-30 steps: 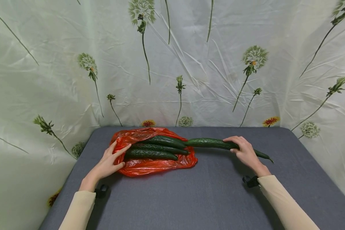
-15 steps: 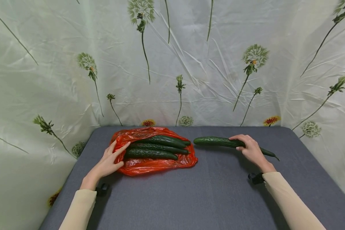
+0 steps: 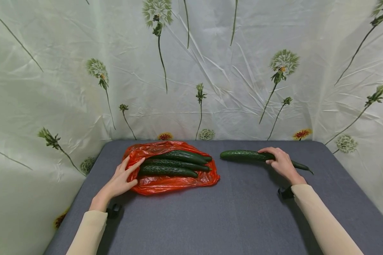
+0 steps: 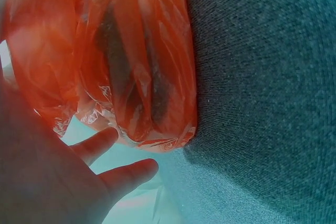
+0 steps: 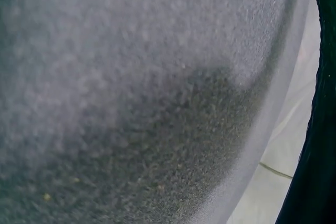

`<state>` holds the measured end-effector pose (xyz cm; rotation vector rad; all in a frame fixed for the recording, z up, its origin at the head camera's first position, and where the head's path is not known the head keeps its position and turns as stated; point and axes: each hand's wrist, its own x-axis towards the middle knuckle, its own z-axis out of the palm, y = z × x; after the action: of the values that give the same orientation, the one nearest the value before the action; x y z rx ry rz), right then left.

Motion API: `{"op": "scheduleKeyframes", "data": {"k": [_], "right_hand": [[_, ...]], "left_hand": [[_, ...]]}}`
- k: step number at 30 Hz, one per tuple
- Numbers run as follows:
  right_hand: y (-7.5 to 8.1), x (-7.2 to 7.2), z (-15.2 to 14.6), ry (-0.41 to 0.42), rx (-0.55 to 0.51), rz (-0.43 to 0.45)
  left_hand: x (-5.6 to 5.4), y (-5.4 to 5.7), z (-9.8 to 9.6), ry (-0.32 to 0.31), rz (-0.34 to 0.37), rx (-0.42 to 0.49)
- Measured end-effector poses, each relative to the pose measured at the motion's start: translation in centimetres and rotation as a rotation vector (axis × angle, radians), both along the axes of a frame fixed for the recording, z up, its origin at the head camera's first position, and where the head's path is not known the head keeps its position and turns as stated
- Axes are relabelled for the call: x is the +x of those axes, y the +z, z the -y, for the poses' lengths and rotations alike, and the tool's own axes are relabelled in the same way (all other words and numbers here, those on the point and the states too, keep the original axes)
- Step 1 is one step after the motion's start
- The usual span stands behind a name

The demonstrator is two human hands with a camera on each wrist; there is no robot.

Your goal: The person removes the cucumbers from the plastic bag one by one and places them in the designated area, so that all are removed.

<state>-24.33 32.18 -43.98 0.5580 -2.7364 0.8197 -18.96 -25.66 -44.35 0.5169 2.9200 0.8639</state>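
In the head view, my right hand (image 3: 282,164) grips a long green cucumber (image 3: 242,155) around its middle, at the right of the table. The blunt end points left and the thin stem end sticks out to the right. A dark strip of the cucumber (image 5: 320,129) runs along the right edge of the right wrist view. Over at the left, several cucumbers (image 3: 172,171) lie side by side in an opened red plastic bag (image 3: 166,187). My left hand (image 3: 118,180) rests against the bag's left side with fingers spread; in the left wrist view the bag (image 4: 168,77) is beside the fingers.
A grey cloth-covered table (image 3: 204,219) lies under everything. Behind it hangs a pale curtain (image 3: 242,106) printed with dandelions, which also runs along both sides. Black straps with cameras are worn on both wrists.
My right hand has moved right with the cucumber, whose blunt end first touched the bag and now lies apart from it. The left hand and the bag stay nearly still.
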Motion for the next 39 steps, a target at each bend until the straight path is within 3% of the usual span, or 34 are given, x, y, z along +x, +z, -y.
{"op": "scheduleKeyframes", "data": {"k": [17, 26, 39], "right_hand": [[0.3, -1.4, 0.3, 0.008, 0.048, 0.064], [0.8, -2.6, 0.6, 0.031, 0.103, 0.055], [-0.5, -3.4, 0.7, -0.008, 0.093, 0.087]], "left_hand": [[0.3, 0.1, -0.1, -0.002, -0.01, 0.002], [0.2, 0.3, -0.1, 0.008, -0.013, 0.0], [0.0, 0.1, 0.0, 0.005, -0.011, -0.006]]}}
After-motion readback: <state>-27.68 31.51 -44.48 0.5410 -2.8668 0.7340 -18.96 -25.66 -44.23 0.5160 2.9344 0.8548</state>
